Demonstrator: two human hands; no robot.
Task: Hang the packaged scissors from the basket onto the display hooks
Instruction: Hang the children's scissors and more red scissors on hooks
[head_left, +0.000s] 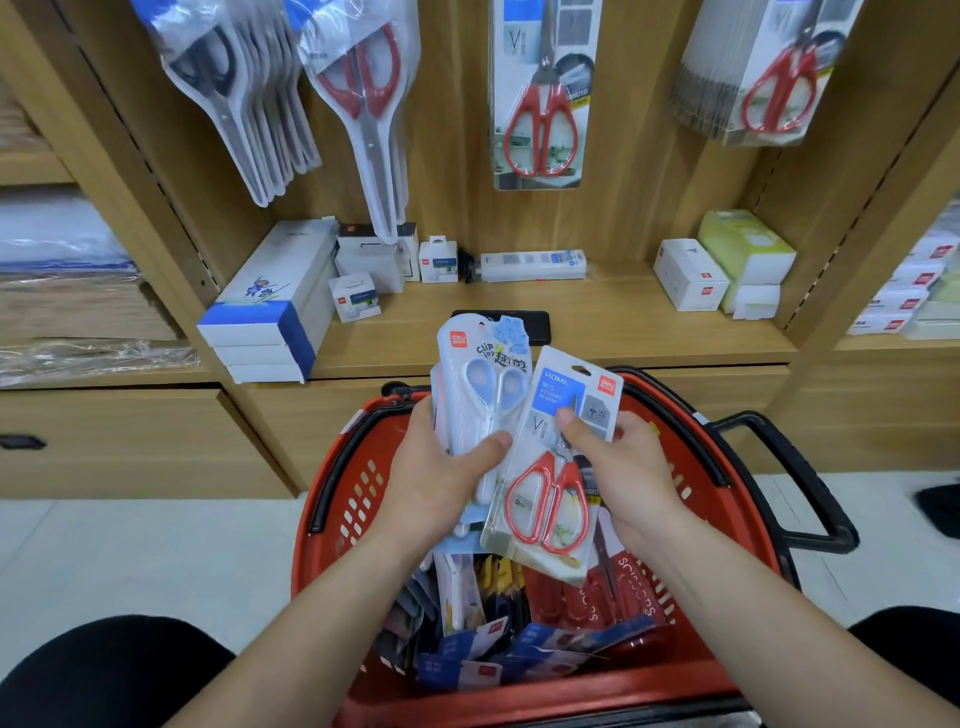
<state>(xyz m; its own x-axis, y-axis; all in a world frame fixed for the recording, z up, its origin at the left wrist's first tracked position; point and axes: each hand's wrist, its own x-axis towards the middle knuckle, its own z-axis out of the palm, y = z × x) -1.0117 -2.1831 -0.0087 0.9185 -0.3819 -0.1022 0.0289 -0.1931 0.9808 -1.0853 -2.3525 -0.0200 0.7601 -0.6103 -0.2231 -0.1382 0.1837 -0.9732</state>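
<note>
My left hand grips a blue-handled scissors pack. My right hand pinches a red-handled scissors pack. Both are over the red basket on pale floor. The wooden shelf carries boxes, and hung scissors are above.

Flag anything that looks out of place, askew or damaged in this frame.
One thing: a flat black object lies at the front edge of the shelf, behind the blue scissors pack in the left hand. Unlike the white boxes around it, it bears no packaging. Nothing looks damaged.
</note>
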